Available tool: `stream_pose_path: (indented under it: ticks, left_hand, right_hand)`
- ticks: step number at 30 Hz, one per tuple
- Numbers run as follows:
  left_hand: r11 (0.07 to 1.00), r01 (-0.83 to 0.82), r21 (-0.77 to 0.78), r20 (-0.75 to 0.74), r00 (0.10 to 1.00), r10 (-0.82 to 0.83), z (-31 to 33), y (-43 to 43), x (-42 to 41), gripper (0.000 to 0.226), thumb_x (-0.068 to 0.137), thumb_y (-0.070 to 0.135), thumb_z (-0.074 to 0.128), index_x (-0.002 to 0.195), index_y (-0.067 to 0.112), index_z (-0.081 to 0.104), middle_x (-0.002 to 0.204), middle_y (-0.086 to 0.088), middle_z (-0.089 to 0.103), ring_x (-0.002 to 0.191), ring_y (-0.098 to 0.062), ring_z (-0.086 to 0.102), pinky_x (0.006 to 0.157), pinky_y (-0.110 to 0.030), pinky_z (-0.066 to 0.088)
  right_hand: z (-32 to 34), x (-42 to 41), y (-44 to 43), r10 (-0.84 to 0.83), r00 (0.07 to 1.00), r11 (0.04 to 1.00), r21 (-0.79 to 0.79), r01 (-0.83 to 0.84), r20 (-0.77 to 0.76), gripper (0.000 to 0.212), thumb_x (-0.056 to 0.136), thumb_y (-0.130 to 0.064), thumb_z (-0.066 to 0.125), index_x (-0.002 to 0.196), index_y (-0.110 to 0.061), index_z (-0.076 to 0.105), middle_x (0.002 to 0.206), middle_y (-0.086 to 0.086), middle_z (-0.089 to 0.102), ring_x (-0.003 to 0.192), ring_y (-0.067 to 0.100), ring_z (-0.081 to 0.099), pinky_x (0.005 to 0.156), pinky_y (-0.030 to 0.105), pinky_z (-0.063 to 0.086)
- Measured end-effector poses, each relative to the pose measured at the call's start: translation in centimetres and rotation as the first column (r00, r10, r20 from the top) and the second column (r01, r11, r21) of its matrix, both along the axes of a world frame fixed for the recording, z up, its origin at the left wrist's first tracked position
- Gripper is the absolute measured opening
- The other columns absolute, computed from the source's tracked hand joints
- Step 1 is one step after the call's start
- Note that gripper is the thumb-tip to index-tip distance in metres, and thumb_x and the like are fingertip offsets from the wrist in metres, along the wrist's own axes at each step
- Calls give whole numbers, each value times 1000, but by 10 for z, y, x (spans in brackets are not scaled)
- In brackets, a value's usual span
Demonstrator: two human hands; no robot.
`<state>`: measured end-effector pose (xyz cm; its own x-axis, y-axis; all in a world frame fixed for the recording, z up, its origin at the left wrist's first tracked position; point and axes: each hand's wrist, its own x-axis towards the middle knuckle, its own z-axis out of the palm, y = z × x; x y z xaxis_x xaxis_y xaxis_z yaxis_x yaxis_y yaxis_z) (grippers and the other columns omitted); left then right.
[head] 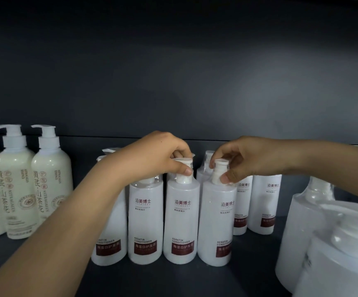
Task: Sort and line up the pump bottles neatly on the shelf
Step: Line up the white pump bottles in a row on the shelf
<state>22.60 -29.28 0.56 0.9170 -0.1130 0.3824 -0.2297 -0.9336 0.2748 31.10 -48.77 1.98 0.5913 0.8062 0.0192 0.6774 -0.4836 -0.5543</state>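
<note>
Four white pump bottles (145, 219) with dark red labels stand upright in a front row on the dark shelf (173, 279), in the lower middle of the frame, touching or nearly so. The left hand (158, 155) reaches in from the lower left and pinches the pump head (183, 171) of the third bottle (181, 221) between thumb and fingers. The right hand (244, 159) comes from the right edge and pinches the pump neck (217, 172) of the fourth bottle (215, 228) the same way. That bottle leans slightly. More of the same bottles stand behind (264, 202). Cream bottles (15, 185) stand at the left edge, well apart. Large blurred white bottles (324, 243) fill the lower right.
</note>
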Motion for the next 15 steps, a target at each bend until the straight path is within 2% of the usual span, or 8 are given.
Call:
stream_pose_path:
  ticks: [3, 7, 11, 15]
  left_hand:
    - [1000, 1, -2, -2, 1000, -1, -1, -1, 0, 12, 76, 32, 73, 84, 32, 64, 75, 22, 61, 75, 10, 56, 72, -13, 44]
    - [1000, 0, -7, -5, 1000, 0, -1, 0, 1, 14, 76, 32, 73, 82, 35, 61, 78, 21, 63, 77, 9, 57, 72, -12, 45]
    - [1000, -2, -7, -3, 1000, 2, -1, 0, 1, 14, 76, 32, 73, 85, 34, 63, 78, 21, 63, 75, 10, 57, 67, -9, 43]
    - [1000, 7, -8, 2, 1000, -7, -2, 1, 3, 14, 76, 32, 73, 86, 34, 63, 80, 20, 63, 75, 11, 57, 69, -10, 44]
  right_hand:
    - [0, -1, 1, -25, 1000, 999, 25, 25, -2, 23, 77, -3, 73, 97, -11, 65, 67, -13, 69, 61, 0, 64, 59, 14, 52]
    - [-2, -4, 3, -42, 999, 997, 59, 41, 19, 20, 76, -8, 75, 91, -16, 65, 78, -6, 68, 64, 4, 66, 61, 19, 55]
    - [-4, -6, 5, -56, 998, 994, 94, 52, 39, 20, 75, -12, 77, 83, -23, 63, 79, -7, 67, 60, 1, 66, 56, 15, 52]
    - [-6, -7, 4, -82, 994, 993, 95, 75, 78, 20, 75, -15, 77, 86, -22, 61, 84, -3, 66, 66, 9, 67, 60, 19, 56]
